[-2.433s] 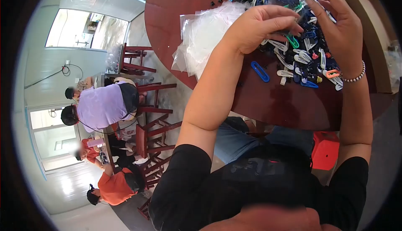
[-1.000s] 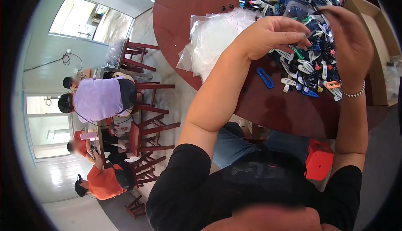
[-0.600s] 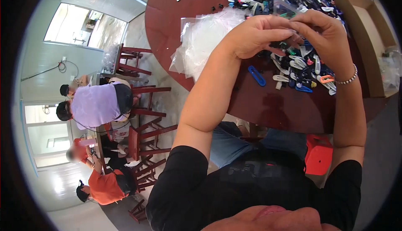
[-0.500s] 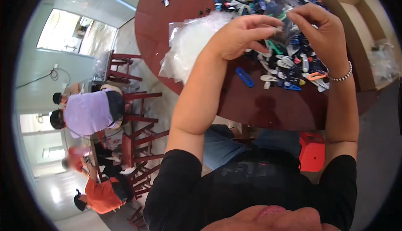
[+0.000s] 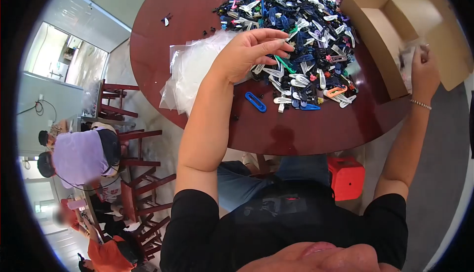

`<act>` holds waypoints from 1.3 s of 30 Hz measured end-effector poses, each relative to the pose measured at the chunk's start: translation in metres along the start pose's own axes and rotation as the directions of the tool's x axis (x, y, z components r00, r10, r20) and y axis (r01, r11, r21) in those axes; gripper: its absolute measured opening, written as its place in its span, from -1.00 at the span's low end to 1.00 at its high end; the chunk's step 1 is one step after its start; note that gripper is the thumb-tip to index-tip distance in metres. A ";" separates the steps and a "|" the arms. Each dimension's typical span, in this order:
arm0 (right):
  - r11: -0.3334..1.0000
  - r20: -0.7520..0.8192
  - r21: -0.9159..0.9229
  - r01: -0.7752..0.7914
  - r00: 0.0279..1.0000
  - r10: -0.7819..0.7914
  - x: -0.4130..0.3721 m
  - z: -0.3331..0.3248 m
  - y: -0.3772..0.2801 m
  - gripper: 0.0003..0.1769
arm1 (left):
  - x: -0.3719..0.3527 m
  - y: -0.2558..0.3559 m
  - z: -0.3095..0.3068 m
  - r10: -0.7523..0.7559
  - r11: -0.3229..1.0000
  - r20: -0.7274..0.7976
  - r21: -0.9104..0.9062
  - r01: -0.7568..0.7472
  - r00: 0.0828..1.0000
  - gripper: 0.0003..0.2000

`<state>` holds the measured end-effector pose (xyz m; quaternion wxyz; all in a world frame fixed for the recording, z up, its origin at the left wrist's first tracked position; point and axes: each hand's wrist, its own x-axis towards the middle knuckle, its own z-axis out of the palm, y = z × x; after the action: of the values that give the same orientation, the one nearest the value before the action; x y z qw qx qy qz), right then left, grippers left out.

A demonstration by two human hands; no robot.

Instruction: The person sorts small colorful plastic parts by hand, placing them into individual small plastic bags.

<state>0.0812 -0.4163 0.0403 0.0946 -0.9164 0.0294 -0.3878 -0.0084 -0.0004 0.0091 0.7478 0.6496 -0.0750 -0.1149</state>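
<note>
My left hand hovers at the near left side of a big pile of hair clips, its fingers curved and apart with nothing in them. Many clips are black, white or navy, with some green, pink and orange ones among them. Out to the right, my right hand is closed on a small clear plastic bag at the open cardboard box. What the bag contains is blurred. Left of the pile, by my left wrist, lies a stack of clear plastic bags. A blue hair clip lies alone near my left forearm.
Everything rests on a round dark red table. A small dark clip lies apart at its far left. A red stool stands below the table edge. At left, several people sit near wooden stools.
My right hand has moved from over the pile rightward to the cardboard box, carrying the plastic bag. My left hand stays by the pile, now without the bag. The view has shifted slightly.
</note>
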 end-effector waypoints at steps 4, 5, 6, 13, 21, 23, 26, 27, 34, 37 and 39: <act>0.978 0.225 -0.206 -0.030 0.971 0.077 -0.021 -0.006 0.014 -0.56 | -0.001 0.002 0.001 0.005 1.000 -0.013 0.017 -0.004 1.000 -0.65; 0.979 0.242 -0.200 -0.036 0.967 0.085 -0.023 -0.004 0.021 -0.53 | 0.000 0.002 0.001 0.009 1.000 -0.017 0.023 -0.008 1.000 -0.65; 0.980 0.260 -0.194 -0.042 0.961 0.093 -0.024 -0.004 0.024 -0.50 | -0.002 0.002 0.000 0.010 0.999 -0.023 0.031 -0.010 1.000 -0.65; 0.942 0.167 -0.208 0.265 0.958 -0.233 -0.021 0.004 0.043 -0.38 | -0.003 0.003 -0.004 0.052 0.999 -0.031 -0.009 -0.053 0.998 -0.66; 0.892 0.372 -0.417 0.172 0.928 -0.005 -0.010 0.016 0.041 0.04 | -0.005 0.006 -0.003 0.049 0.998 -0.032 -0.024 -0.050 0.998 -0.67; 0.924 0.492 -0.336 0.184 0.871 0.005 0.007 0.036 0.071 0.08 | -0.005 0.006 -0.003 0.050 0.999 -0.032 -0.019 -0.050 0.998 -0.67; 0.955 0.631 -0.261 0.144 0.773 0.056 0.015 0.028 0.067 0.06 | -0.004 0.005 -0.005 0.050 0.999 -0.036 -0.015 -0.050 0.998 -0.67; 0.957 0.659 -0.273 0.102 0.744 0.109 0.015 0.023 0.062 -0.01 | -0.004 0.005 -0.005 0.042 0.999 -0.043 -0.010 -0.043 0.998 -0.67; 0.999 0.691 -0.022 0.035 0.723 -0.010 0.024 0.042 0.085 -0.40 | -0.005 0.006 0.001 0.009 0.999 -0.037 0.034 -0.008 0.999 -0.67; 0.971 0.607 0.219 0.095 0.766 -0.212 0.038 0.049 0.078 -0.54 | -0.004 0.004 0.001 0.000 0.999 -0.033 0.036 0.001 0.999 -0.62; 0.967 0.540 0.218 0.134 0.808 -0.234 0.050 0.048 0.063 -0.63 | -0.004 0.005 0.002 -0.007 0.999 -0.039 0.042 0.009 0.999 -0.62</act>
<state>0.1521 -0.4768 0.0304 0.1385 -0.9767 -0.1222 -0.1096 -0.0124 -0.0007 0.0141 0.7347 0.6677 -0.0604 -0.1035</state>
